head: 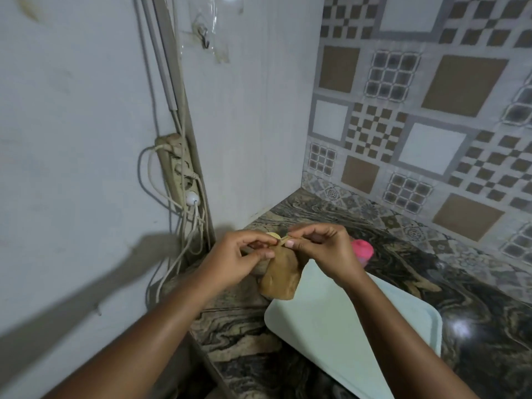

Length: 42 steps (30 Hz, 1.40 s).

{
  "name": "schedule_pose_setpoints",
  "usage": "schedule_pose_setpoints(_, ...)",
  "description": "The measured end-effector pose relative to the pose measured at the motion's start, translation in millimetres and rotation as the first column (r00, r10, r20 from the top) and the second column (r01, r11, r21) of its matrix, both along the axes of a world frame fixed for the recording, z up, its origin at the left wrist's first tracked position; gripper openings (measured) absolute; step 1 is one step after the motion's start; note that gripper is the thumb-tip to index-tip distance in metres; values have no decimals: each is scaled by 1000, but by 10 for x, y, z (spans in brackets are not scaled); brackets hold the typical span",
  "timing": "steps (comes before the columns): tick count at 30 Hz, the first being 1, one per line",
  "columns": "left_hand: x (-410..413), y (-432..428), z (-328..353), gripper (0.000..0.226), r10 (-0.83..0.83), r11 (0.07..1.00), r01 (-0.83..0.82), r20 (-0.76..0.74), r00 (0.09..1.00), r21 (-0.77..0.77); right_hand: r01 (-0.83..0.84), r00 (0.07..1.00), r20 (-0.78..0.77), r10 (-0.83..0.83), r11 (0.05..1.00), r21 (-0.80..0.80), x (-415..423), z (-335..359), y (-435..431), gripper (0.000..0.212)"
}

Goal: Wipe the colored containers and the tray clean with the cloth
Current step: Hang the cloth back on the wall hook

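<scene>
Hands (244, 254) apparently pinching cloth (280, 279); marbled counter (475, 298), tiled wall (431, 116)

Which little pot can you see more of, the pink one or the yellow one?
The pink container, sticking out beyond the right hand. The yellow one shows only a sliver above the left hand.

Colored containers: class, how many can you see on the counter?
2. The pink container sits just right of the right hand; the yellow container peeks out above the left hand. The hands may hide others.
</scene>
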<state>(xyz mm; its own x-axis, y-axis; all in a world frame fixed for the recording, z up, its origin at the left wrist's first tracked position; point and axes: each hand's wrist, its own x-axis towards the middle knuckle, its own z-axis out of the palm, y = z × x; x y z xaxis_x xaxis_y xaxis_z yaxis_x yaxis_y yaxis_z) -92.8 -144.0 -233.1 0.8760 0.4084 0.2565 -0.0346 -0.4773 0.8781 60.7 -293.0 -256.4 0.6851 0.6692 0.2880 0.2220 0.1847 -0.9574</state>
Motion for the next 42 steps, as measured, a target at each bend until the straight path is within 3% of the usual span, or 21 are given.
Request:
schedule_pose_setpoints(8,-66,322,25,14,70,993,-80,106,992,90,1,995,105,-2,1000,13,-56,105,345,30)
schedule_pose_setpoints(13,-68,392,15,25,-59,996,61,28,998,-64,84,982,177,-68,993,-83,-88,201,499,35)
schedule_pose_setpoints(18,-74,434,33,19,75,990,-66,72,995,-122,195,965,202,-167,973,-124,-108,278,564,45)
schedule_pose_setpoints(21,-65,458,38,24,53,976,-43,43,998,-213,208,966,182,-181,968,-142,-99,289,546,51)
schedule_pose_setpoints(27,-31,503,51,67,28,1000,-27,-46,999,14,58,972,235,-13,981,-187,-29,333,455,46)
schedule_pose_setpoints(29,-32,485,82,56,40,995,-33,-72,997,98,-2,961,268,62,975,-221,0,363,419,42)
schedule_pose_setpoints(32,-58,432,125,35,45,993,-40,-52,998,108,-50,959,260,111,972,-228,6,390,388,29)
schedule_pose_setpoints(37,-78,369,147,28,63,996,-63,9,998,62,26,939,344,29,988,-155,-38,374,408,13)
schedule_pose_setpoints(42,-116,465,122,33,74,940,-70,1,997,333,52,940,342,17,980,-190,-20,371,379,11)
